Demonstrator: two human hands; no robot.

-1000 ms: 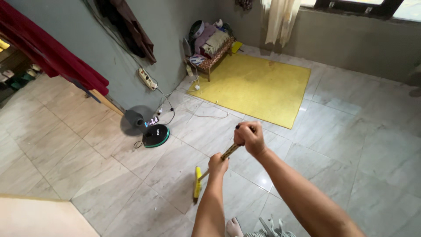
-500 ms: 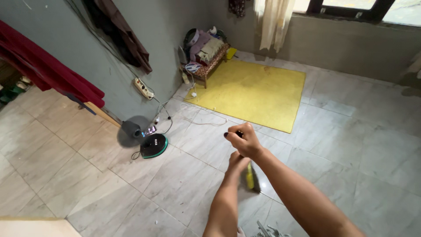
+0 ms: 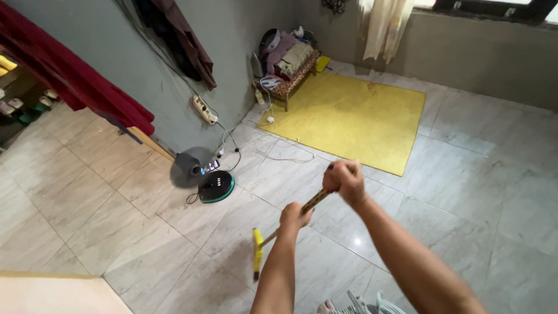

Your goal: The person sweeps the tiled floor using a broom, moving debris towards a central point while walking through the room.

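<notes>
1. Low wooden bench (image 3: 289,81) against the grey wall, piled with clothes and cushions (image 3: 285,49); individual pieces not distinguishable.
2. Broom (image 3: 273,232): yellow head low on the tiled floor (image 3: 87,203), handle slanting up to the right.
3. Left hand (image 3: 294,217) closed around the handle at mid-length, forearm reaching forward.
4. Right hand (image 3: 344,179) fisted over the top end of the handle, arm extended.
5. Fan (image 3: 200,174) with round base on the floor to the left; yellow mat (image 3: 354,113) beyond the hands.
</notes>
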